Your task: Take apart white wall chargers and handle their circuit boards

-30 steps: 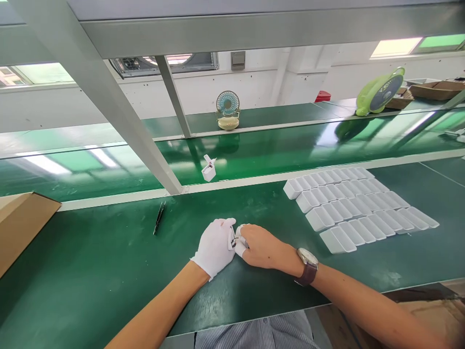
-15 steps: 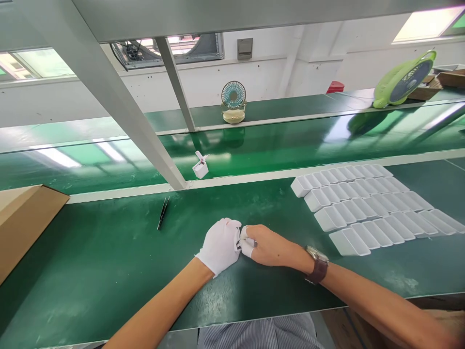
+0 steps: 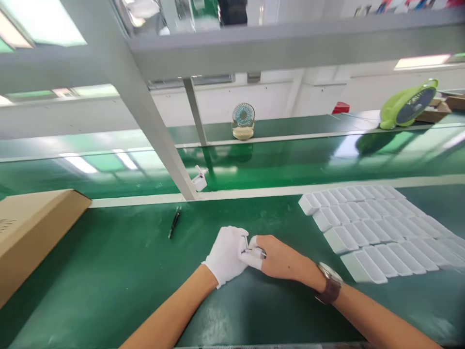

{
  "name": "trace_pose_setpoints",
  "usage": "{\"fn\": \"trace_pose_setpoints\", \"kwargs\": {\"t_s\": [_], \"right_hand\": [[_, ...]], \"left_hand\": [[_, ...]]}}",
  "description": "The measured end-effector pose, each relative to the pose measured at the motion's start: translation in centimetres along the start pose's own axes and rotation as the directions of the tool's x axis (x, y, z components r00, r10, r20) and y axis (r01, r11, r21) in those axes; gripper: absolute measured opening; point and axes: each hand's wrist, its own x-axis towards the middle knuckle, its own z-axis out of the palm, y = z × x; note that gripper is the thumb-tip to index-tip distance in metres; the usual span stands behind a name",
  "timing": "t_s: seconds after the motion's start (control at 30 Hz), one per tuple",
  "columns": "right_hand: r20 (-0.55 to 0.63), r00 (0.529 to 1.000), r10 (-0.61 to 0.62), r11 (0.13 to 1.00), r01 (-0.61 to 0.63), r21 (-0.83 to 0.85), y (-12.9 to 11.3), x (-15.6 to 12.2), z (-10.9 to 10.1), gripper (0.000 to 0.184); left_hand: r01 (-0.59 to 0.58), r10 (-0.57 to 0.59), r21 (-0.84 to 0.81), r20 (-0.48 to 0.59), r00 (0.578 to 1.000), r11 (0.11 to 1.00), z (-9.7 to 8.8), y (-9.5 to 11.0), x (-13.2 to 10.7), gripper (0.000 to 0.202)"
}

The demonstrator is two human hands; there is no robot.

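My left hand (image 3: pixel 227 254), in a white glove, is closed around a small white-and-metal part (image 3: pixel 245 244), mostly hidden by the fingers. My right hand (image 3: pixel 269 254), with white covers on some fingertips and a watch on the wrist, pinches a small silver-grey piece (image 3: pixel 258 252) against that part. Both hands meet low over the green worktable (image 3: pixel 127 271). To their left on the table lies a pair of black tweezers (image 3: pixel 175 223). Rows of white open-topped little boxes (image 3: pixel 363 264) stand to the right of my right hand.
A cardboard box (image 3: pixel 39 228) stands at the left. A slanting grey post (image 3: pixel 156 131) rises behind the tweezers. Beyond the ledge, a small white box with a raised lid (image 3: pixel 199 182) sits on a glossy green surface. Farther back are a small fan (image 3: pixel 243 118) and a green fan (image 3: pixel 409 104).
The view has tilted up, so the scene sits lower. My hands stay together; the silver-grey piece in my right fingers now shows more clearly.
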Motion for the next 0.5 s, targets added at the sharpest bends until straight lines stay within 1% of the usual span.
{"fn": "trace_pose_setpoints", "kwargs": {"t_s": [0.07,0.1,0.13,0.17,0.2,0.23,0.3,0.33,0.37,0.4,0.43,0.47,0.5], "right_hand": [[-0.024,1.0,-0.015,1.0,0.014,-0.023,-0.2,0.1,-0.7,0.033],[-0.058,0.998,-0.035,0.999,0.035,-0.007,-0.1,0.3,-1.1,0.031],[-0.082,0.995,-0.056,0.998,0.058,0.024,0.2,0.5,-1.3,0.032],[-0.127,0.99,-0.066,0.996,0.073,0.05,0.6,0.8,-1.5,0.034],[-0.188,0.98,-0.059,0.995,0.073,0.073,1.1,1.1,-1.5,0.035],[-0.244,0.969,-0.047,0.992,0.075,0.104,1.8,1.4,-1.5,0.034],[-0.276,0.961,-0.011,0.982,0.063,0.181,3.5,2.0,-1.0,0.032],[-0.276,0.961,0.018,0.975,0.044,0.218,4.4,2.3,-0.7,0.03],[-0.276,0.96,0.052,0.968,0.02,0.252,5.4,2.4,-0.3,0.028],[-0.299,0.95,0.09,0.963,-0.006,0.27,6.3,2.5,0.0,0.028],[-0.313,0.94,0.135,0.959,-0.044,0.282,7.1,2.5,0.3,0.027],[-0.317,0.93,0.186,0.952,-0.091,0.291,7.6,2.5,0.5,0.026],[-0.328,0.915,0.234,0.946,-0.137,0.294,8.0,2.4,0.6,0.026]], "left_hand": [[0.056,-0.056,0.003,-0.019,0.998,0.998,-0.4,0.3,0.1,0.025],[0.088,-0.088,0.001,-0.021,0.996,0.996,-0.5,0.3,0.2,0.025],[0.115,-0.115,-0.01,0.001,0.993,0.993,-0.5,0.1,0.2,0.028],[0.137,-0.136,-0.016,0.032,0.99,0.99,-0.5,-0.1,0.2,0.036],[0.142,-0.14,-0.027,0.064,0.988,0.989,-0.5,-0.5,0.2,0.049],[0.133,-0.128,-0.045,0.1,0.987,0.99,-0.7,-0.9,0.1,0.065],[0.071,-0.054,-0.099,0.165,0.985,0.993,-1.5,-1.9,-0.3,0.096],[0.031,-0.006,-0.139,0.179,0.984,0.99,-2.4,-2.4,-0.6,0.107],[-0.004,0.035,-0.181,0.169,0.985,0.983,-3.6,-3.0,-1.0,0.111],[-0.028,0.057,-0.217,0.127,0.99,0.976,-5.1,-3.5,-1.4,0.109],[-0.038,0.053,-0.243,0.055,0.997,0.969,-7.1,-4.1,-1.8,0.101],[-0.038,0.028,-0.252,-0.046,0.999,0.967,-9.4,-4.7,-2.2,0.09],[-0.014,-0.026,-0.237,-0.168,0.985,0.971,-12.2,-5.4,-2.4,0.073]]}}
